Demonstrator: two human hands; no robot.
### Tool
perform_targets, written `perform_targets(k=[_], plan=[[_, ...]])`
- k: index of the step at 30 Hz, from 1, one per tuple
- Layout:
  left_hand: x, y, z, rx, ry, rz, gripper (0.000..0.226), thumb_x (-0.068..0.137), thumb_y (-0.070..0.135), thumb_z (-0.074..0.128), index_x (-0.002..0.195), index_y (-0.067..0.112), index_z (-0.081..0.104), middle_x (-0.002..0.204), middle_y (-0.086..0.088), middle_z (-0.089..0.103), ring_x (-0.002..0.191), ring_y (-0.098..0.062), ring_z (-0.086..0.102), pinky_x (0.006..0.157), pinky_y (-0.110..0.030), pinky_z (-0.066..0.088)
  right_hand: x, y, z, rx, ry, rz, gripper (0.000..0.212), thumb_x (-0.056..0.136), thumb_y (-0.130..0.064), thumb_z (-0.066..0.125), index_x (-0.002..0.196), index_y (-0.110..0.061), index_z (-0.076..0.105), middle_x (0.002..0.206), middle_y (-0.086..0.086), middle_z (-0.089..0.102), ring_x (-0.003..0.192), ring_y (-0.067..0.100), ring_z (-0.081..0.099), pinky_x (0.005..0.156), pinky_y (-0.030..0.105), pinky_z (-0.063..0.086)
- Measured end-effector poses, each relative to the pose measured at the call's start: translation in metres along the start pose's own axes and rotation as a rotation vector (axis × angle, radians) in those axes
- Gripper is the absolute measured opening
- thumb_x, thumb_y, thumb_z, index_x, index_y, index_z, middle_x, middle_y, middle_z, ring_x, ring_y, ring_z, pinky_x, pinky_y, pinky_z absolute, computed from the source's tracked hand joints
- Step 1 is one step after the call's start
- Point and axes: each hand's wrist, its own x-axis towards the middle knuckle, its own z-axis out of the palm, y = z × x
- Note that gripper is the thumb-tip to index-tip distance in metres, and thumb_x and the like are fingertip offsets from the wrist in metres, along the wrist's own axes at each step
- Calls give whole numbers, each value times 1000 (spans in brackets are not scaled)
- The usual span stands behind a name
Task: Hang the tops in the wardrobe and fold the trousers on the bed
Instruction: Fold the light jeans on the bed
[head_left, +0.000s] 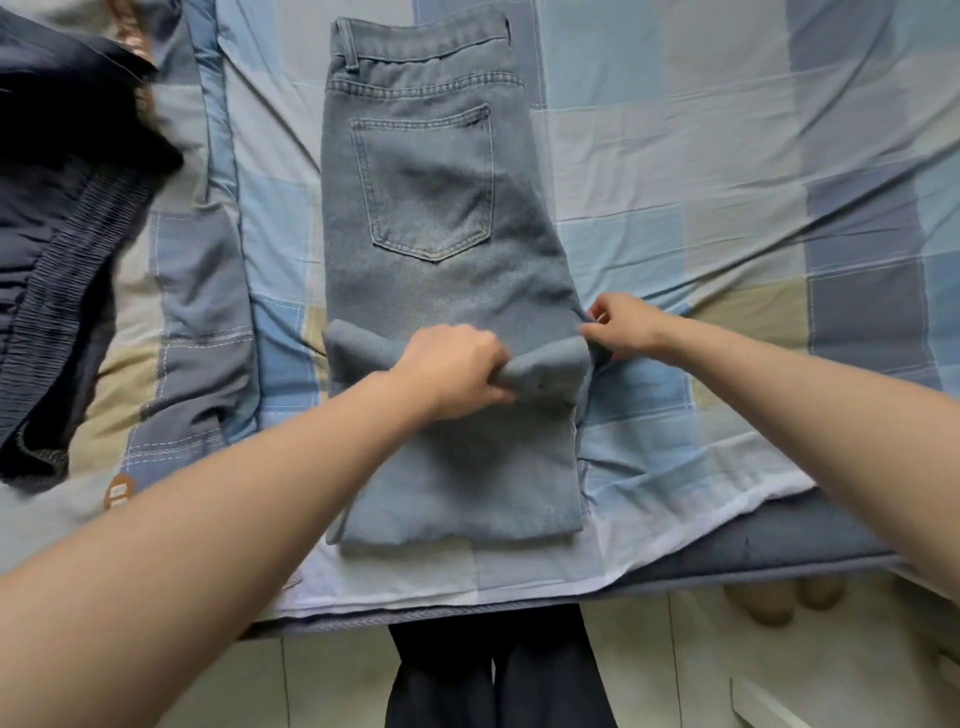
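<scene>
Left hand (453, 367): curled around the jeans' (431, 208) folded hem.
Right hand (626, 326): pinching the hem's side edge.
Handling: soft, heavyish denim; best gripped at both edges.

One head-worn wide-angle view looks steeply down from above the bed's near edge (727, 566), close over both forearms, facing across the checked bedspread (727, 156), with the floor (322, 686) in the bottom strip and no second view.
</scene>
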Motion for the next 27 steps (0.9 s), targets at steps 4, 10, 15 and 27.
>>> perform_targets(k=[4,10,15,27], plan=[[-55,0,8,-111,60,242,24,91,44,58,108,30,68,115,9,61,103,-24,60,73,-36,48,-4,-6,-1,97,-86,-13,26,90,-27,63,75,-11,50,77,13,58,72,21,61,66,36,58],[-115,6,-6,-143,32,188,59,81,68,17,123,51,55,103,10,73,94,-21,68,66,-33,47,-16,-43,18,-82,-42,9,36,94,-32,49,74,-4,60,62,9,69,58,20,69,48,24,49],[-124,13,-34,-197,18,104,28,93,54,43,108,40,63,88,1,70,88,-26,62,62,-33,31,-5,-74,46,187,-101,145,33,96,-22,41,72,-1,46,54,11,65,44,22,62,42,20,39],[12,-25,-14,-180,64,-132,29,92,49,55,100,22,62,108,-11,66,103,-36,60,74,-37,40,38,-52,23,738,-463,373,63,95,-63,31,106,-9,60,106,14,66,100,27,61,93,39,47]])
